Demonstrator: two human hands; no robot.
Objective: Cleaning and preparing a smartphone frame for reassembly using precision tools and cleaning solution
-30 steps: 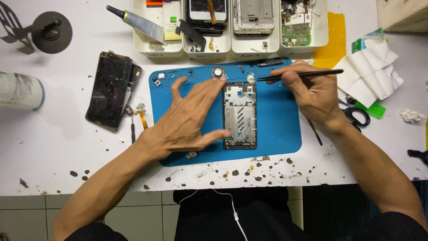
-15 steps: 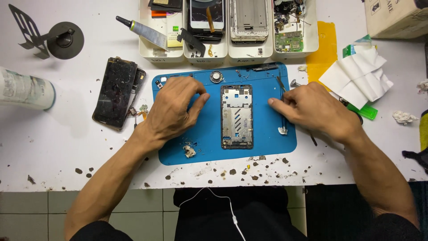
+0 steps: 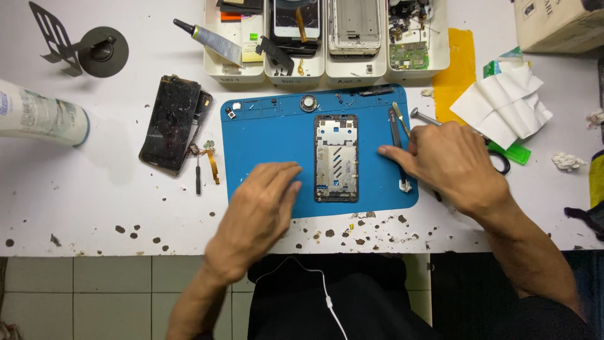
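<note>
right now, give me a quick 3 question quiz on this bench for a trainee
1. True or false: the left hand lies flat on the blue mat.
2. What lies in the middle of the mat? A) a phone frame B) a glue tube C) scissors
3. Fill in: the cracked black phone screen lies on the white table to the ____ of the mat.

Key: 1 true; 2 A; 3 left. The right hand rests at the tools along the mat's right edge.

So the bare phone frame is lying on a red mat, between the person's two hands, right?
Not quite: the head view shows the mat is blue, not red. The phone frame does lie on it, between the left hand and the right hand.
</note>
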